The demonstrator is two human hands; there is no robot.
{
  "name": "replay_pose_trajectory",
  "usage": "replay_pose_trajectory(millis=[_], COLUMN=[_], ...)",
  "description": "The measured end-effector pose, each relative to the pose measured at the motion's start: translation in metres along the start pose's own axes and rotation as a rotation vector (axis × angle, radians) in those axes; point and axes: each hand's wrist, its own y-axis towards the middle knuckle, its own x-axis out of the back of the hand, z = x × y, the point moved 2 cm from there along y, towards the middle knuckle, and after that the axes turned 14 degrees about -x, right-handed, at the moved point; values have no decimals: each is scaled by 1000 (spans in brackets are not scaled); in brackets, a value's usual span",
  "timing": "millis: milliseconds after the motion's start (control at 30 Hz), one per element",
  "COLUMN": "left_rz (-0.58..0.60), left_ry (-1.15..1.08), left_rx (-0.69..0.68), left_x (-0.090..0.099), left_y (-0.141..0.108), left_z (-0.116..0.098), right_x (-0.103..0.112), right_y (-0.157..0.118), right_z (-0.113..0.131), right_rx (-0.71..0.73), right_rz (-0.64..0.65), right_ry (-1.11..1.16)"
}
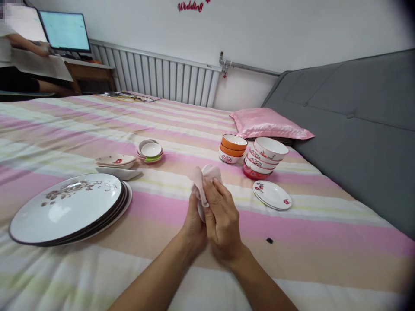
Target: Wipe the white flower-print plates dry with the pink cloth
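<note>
My right hand (223,216) presses a pale pink cloth (198,179) against a small white dish (201,211), its fingers closed over the cloth. From the other side my left hand (193,222) grips that dish. Cloth and fingers cover most of it, so its full shape cannot be made out. Right of my hands lie small white plates with red flowers (274,195). Beyond them stand a stack of white and red bowls (267,155) and a stack with orange bowls (232,147).
On the left is a pile of large dark-rimmed plates (74,207), with oval dishes (116,162) and small round dishes (151,150) behind. A small black object (269,240) lies on the striped bedding (311,259). A pink pillow (267,123) rests by the grey headboard (350,108). A person (19,56) sits far left.
</note>
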Motion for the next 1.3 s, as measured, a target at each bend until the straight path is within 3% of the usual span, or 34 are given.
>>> replay_pose_trajectory(millis=[267, 533, 767, 1000, 1300], left_rz=[196, 101, 112, 48, 137], left_ry=[171, 221, 78, -89, -186], left_rx=[24, 20, 5, 12, -16], left_x=[-3, 2, -6, -13, -16], left_y=[-3, -2, -2, 4, 11], left_z=[3, -1, -8, -22, -36], right_x=[9, 12, 10, 2, -1], right_y=[5, 9, 9, 8, 4], right_z=[-7, -13, -29, -28, -20], right_rx=[-142, -257, -416, -355, -250], right_rz=[-97, -65, -40, 32, 41], right_ry=[52, 112, 111, 16, -72])
